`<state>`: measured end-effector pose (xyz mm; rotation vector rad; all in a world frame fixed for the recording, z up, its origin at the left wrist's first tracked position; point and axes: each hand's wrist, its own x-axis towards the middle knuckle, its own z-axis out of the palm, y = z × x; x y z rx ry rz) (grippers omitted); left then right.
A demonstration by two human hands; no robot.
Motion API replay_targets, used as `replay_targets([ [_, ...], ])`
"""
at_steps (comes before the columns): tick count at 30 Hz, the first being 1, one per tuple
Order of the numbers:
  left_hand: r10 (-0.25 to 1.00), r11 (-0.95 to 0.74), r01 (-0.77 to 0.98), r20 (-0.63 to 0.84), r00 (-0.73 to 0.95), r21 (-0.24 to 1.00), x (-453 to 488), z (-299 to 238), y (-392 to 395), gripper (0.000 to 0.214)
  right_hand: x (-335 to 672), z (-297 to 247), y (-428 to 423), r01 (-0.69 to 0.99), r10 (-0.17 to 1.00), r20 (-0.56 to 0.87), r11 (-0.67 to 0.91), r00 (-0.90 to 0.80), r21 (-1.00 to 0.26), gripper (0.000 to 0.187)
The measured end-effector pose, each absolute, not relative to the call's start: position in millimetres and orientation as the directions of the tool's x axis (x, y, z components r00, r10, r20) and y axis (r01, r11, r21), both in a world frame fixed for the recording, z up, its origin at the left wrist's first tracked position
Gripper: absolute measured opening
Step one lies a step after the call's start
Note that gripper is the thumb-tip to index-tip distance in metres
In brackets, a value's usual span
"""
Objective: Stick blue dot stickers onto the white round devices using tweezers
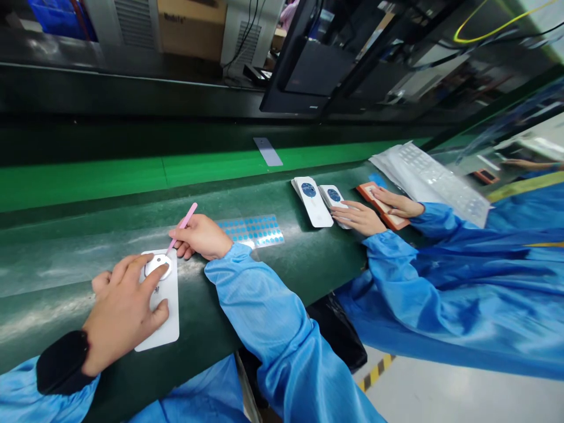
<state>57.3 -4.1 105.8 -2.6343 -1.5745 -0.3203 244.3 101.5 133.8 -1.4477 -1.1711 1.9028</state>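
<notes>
A white phone back cover (168, 317) lies on the green bench, with a round white camera-area piece (154, 269) at its far end. Spread over the cover's left side, my left hand (121, 305) rests its fingertips on and beside that round piece. My right hand (200, 235) pinches pink tweezers (189, 216), whose tip reaches down to the piece's right edge. Under my right wrist and beyond it lies a clear sheet of small blue round stickers (264, 231). Whether the tweezer tip grips anything is too small to tell.
To the right, a co-worker's hands (361, 218) touch stacked white covers (318, 205) and an orange-framed tray (396, 222). Behind these lies a bubble-patterned plastic sheet (434, 176). One pale cover (268, 151) sits on the green strip, below a dark monitor (304, 64).
</notes>
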Motion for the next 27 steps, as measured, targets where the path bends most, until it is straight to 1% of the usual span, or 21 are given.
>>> replay_targets([
  [2,0.867,-0.474,0.878,0.206,0.453,0.065,57.1,105.6,-4.0,0.046,244.5,132.7,101.9,0.135,0.78,-0.524,-0.512,-0.34,-0.849,0.036],
  [8,0.834,-0.515,0.857,0.25,0.492,0.031,57.4,106.2,-3.3,0.046,243.9,129.5,102.4,0.132,0.794,-0.499,-0.486,-0.347,-0.864,0.036],
  [13,0.877,-0.468,0.877,0.183,0.445,0.107,56.4,106.4,-3.6,0.044,244.0,127.4,102.9,0.142,0.796,-0.492,-0.474,-0.352,-0.869,0.035],
  [16,0.884,-0.457,0.879,0.179,0.433,0.131,55.9,105.4,-3.7,0.044,243.8,126.6,103.4,0.144,0.795,-0.492,-0.474,-0.355,-0.869,0.036],
  [23,0.864,-0.483,0.875,0.187,0.468,0.043,58.0,108.6,-3.3,0.043,243.3,130.4,102.8,0.152,0.791,-0.498,-0.476,-0.355,-0.866,0.037],
  [27,0.87,-0.473,0.88,0.176,0.46,0.039,58.3,108.4,-4.0,0.045,243.4,131.6,102.5,0.144,0.791,-0.502,-0.484,-0.35,-0.863,0.036],
])
